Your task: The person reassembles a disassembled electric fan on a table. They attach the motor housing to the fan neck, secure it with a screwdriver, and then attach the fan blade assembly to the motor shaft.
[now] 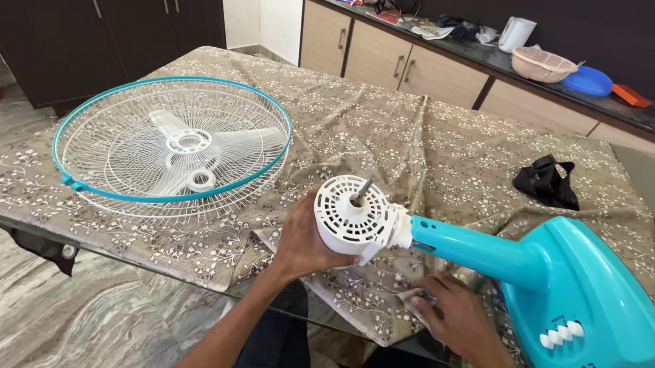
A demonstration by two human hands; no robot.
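Note:
A table fan lies on its side on the cloth-covered table (436,145). Its white round motor housing (352,216), with a metal shaft sticking out, is cupped from below by my left hand (303,239). The teal neck (471,247) runs right to the teal base (589,302), which has white push buttons. My right hand (459,321) rests on the table under the neck, fingers on a small pale folded piece; what that piece is I cannot tell. To the left lies the white wire fan guard with a teal rim (171,144), with white blades inside it.
A black strap or pouch (546,182) lies at the table's right. Behind it a counter holds a white jug (516,33), a beige basket (543,64) and a blue plate (588,80). Dark cabinets (87,25) stand at the back left. The near table edge is glass.

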